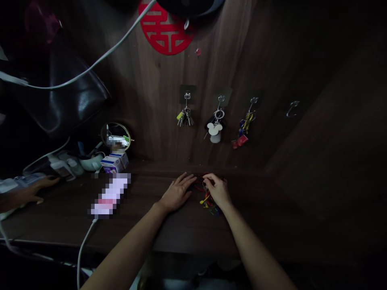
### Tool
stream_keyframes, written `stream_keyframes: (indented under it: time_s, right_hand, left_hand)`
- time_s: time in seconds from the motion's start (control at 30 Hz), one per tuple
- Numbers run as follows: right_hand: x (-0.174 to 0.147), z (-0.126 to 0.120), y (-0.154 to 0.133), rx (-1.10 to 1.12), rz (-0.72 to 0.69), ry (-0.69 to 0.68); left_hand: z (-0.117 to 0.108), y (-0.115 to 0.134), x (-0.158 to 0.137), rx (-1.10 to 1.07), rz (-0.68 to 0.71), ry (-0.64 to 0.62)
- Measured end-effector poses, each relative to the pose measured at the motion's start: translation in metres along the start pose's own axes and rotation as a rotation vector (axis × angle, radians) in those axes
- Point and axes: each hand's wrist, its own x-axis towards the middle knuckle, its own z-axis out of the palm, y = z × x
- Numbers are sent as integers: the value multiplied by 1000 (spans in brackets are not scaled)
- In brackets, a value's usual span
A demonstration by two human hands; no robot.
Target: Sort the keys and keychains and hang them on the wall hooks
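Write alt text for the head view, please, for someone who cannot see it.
The right hand pinches a colorful bunch on a dark wooden surface, left hand open beside it. Three bunches, one plainly keys, hang from wall hooks.

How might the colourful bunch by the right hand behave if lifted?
The colourful bunch would probably dangle floppily, since its thin pieces splay apart. It likely feels light, being small beside the right hand. Its uneven outline should discourage rolling.

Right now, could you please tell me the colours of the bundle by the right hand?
The bundle shows yellow, red, green and blue in the head view.
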Motion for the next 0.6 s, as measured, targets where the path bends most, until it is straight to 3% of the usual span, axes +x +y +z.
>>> stream_keyframes:
  time_s: [0.1,0.37,0.6]
  right_hand:
    - [-1,0,-1,-34,-17,-44]
    - [-2,-2,-3,-201,-37,49]
    - [-1,-7,-1,-273,6,115]
  left_hand:
    - [1,3,-1,81,-29,-4]
    - [-1,4,-1,208,-146,133]
    - [-4,-5,-1,80,-229,232]
